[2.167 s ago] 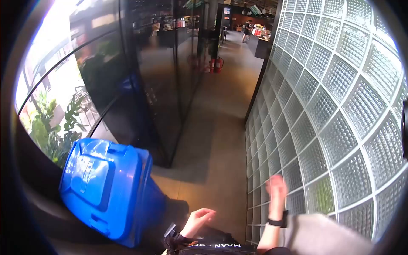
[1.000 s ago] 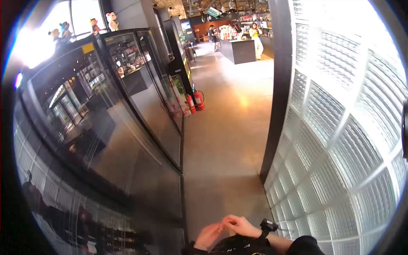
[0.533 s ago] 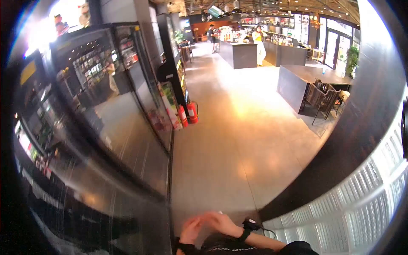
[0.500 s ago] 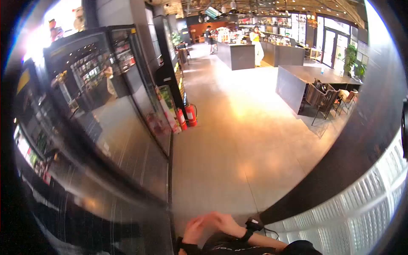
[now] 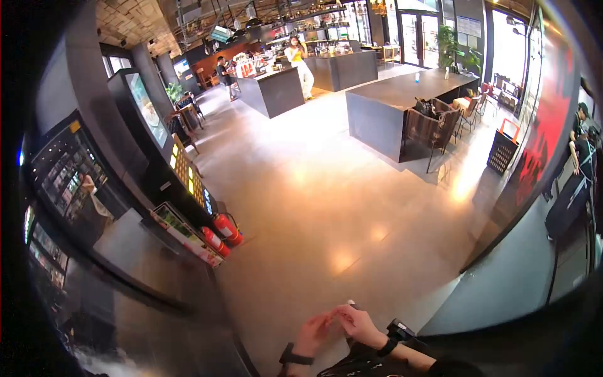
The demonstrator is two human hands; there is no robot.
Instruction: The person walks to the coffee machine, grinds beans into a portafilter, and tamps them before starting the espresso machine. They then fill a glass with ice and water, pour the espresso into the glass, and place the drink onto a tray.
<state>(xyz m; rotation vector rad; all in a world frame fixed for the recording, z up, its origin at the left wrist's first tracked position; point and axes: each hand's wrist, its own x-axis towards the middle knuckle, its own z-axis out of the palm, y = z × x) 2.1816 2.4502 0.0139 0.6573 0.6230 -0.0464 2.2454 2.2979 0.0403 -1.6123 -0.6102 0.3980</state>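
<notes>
Low in the view, my left hand [image 5: 313, 333] and my right hand [image 5: 360, 325] meet in front of my body, fingertips together. The fingers of both hands are curled inward. Whatever lies between them, if anything, is too small to make out. A dark band circles each wrist. Just beside the right wrist is a small black device [image 5: 400, 328]. Beyond the hands stretches the pale floor [image 5: 301, 251].
Two red fire extinguishers [image 5: 227, 230] stand at the left by a dark display stand [image 5: 160, 160]. A large grey table [image 5: 377, 119] with chairs is at right. Counters [image 5: 279, 94] and two people are farther back. Another person [image 5: 581, 157] shows at the right edge.
The view has swung to the right and moved forward. The extinguishers and counters sit farther left, and a person and a red-marked panel now show at right. My hands remain together.
</notes>
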